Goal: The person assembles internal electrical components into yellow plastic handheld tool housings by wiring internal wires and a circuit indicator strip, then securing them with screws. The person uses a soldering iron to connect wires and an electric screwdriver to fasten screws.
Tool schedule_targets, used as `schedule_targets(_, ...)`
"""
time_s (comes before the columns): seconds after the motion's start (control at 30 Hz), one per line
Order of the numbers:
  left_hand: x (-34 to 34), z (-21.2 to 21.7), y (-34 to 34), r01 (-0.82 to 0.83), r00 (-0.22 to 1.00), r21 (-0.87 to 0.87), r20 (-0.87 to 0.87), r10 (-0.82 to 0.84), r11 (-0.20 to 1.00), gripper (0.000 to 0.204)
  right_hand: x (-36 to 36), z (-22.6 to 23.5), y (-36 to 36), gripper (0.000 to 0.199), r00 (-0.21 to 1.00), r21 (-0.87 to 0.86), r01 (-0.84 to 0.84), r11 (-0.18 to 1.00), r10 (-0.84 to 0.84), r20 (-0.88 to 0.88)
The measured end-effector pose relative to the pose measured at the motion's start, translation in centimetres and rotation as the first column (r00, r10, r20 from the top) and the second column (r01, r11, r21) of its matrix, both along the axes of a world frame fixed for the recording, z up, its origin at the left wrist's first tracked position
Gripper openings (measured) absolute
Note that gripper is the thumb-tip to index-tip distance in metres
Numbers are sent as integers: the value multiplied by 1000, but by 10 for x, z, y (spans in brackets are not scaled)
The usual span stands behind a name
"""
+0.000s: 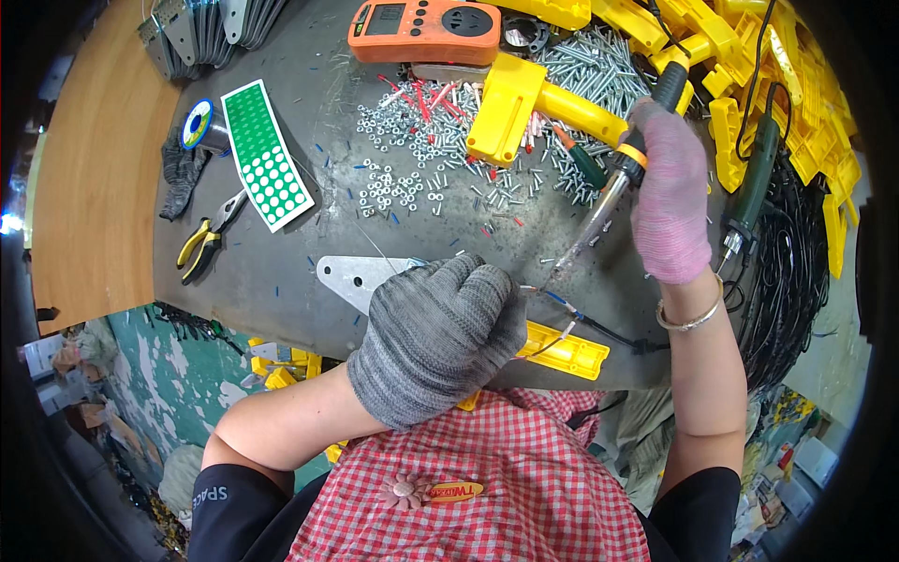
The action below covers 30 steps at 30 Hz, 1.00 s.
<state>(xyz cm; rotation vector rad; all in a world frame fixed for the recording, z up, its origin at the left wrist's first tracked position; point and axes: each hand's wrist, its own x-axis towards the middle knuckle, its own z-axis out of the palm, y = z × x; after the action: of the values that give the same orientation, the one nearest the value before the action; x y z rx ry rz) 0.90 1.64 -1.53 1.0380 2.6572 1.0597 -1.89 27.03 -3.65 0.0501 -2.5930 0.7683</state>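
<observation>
My left hand (440, 328), in a grey knit glove, is curled closed over a flat metal plate with holes (342, 273). A thin strand of solder wire (376, 245) runs into its fist; the fingertips are hidden. Thin coloured wires (565, 304) show just right of the fist, joined to a black cable (609, 334). Beneath them lies a long yellow plastic shell (576, 354). In a pink glove, my right hand (670, 197) grips a soldering iron (599, 217) by its black handle. The iron slants down left, its tip close to the wires.
Loose screws (599, 70) and nuts (389, 187) cover the back middle, beside an orange meter (426, 33) and a yellow plastic housing (506, 108). Pliers (211, 239), a green sticker sheet (262, 150) and a solder spool (211, 126) lie left. Black cables (787, 309) and yellow shells (815, 122) crowd the right.
</observation>
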Motion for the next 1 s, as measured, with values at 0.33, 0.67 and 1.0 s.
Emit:
schedule_targets(0.33, 0, 0, 2, -33, 999, -4, -11, 33, 999, 15, -1, -8, -6, 29, 1000, 10, -12, 1000, 12, 14)
schedule_targets(0.67, 4, 17, -6, 16, 999, 35, 37, -18, 999, 13, -1, -15, -3, 29, 996, -211, -88, 974, 81, -40)
schedule_targets(1.0, 39, 0, -23, 52, 982, 47, -185, -42, 998, 30, 12, 7, -18, 9, 986, -368, -161, 916, 167, -15)
